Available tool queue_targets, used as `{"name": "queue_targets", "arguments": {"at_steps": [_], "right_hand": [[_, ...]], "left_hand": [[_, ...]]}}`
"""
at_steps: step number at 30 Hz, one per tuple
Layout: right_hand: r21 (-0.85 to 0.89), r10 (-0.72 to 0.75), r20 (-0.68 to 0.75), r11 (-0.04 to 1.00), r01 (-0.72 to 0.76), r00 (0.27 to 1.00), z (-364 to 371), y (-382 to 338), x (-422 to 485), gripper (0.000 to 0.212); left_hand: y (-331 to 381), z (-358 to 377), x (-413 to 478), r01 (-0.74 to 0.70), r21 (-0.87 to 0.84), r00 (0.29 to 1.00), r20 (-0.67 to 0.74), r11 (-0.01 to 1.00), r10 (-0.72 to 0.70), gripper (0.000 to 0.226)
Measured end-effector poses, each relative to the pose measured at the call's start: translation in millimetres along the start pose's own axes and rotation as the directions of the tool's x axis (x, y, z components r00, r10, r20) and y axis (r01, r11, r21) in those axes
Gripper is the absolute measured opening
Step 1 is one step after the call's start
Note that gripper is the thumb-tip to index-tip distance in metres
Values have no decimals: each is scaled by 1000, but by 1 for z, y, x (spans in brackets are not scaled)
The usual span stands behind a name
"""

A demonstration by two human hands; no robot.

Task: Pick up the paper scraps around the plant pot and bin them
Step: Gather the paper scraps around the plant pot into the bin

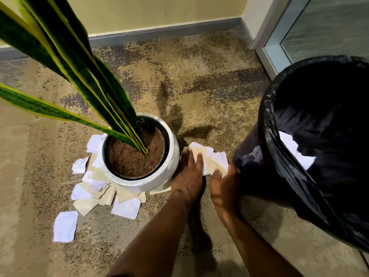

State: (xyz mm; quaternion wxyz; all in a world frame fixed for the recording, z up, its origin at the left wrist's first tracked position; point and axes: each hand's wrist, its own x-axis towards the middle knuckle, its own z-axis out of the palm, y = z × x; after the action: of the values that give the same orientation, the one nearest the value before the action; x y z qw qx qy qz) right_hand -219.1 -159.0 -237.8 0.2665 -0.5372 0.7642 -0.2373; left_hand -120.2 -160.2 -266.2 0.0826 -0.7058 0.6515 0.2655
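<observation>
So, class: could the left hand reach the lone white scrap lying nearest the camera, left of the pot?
Probably yes. The lone white scrap lies open on the carpet, clear of the plant pot. The left hand rests on scraps at the pot's other side, so it must swing across.

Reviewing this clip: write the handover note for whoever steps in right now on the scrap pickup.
Left hand: flat, pressing the right-side scraps beside the plant pot.
Right hand: cupped at that pile's near edge, grip unclear.
Done: white paper lies in the bin.
To do: bin this pile, then the remaining scraps left of and in front of the pot.
</observation>
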Motion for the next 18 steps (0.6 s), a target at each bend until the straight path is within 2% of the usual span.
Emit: {"name": "queue_targets", "arguments": {"at_steps": [3, 7, 9, 12, 18], "right_hand": [[-6, 7, -1, 1000, -7, 1000, -5, 2, -2, 29], [-40, -67, -28, 997, 65, 997, -16, 1, -7, 29], [-74, -61, -58, 996, 56, 996, -23, -3, -10, 25], [-122, -101, -107, 989, 88, 989, -33, -11, -18, 34], [-147, -120, -76, 983, 108, 990, -52, -28, -31, 31]], "left_hand": [[6, -11, -1, 9, 94, 1000, -30, 996, -6, 62], [14, -20, -8, -38, 152, 984, -166, 988, 64, 31], [15, -24, -14, -52, 110, 980, -185, 993, 71, 23], [20, -37, -30, -17, -11, 982, -190, 1000, 15, 22], [27, -50, -61, 32, -142, 979, -194, 989, -59, 22]]}}
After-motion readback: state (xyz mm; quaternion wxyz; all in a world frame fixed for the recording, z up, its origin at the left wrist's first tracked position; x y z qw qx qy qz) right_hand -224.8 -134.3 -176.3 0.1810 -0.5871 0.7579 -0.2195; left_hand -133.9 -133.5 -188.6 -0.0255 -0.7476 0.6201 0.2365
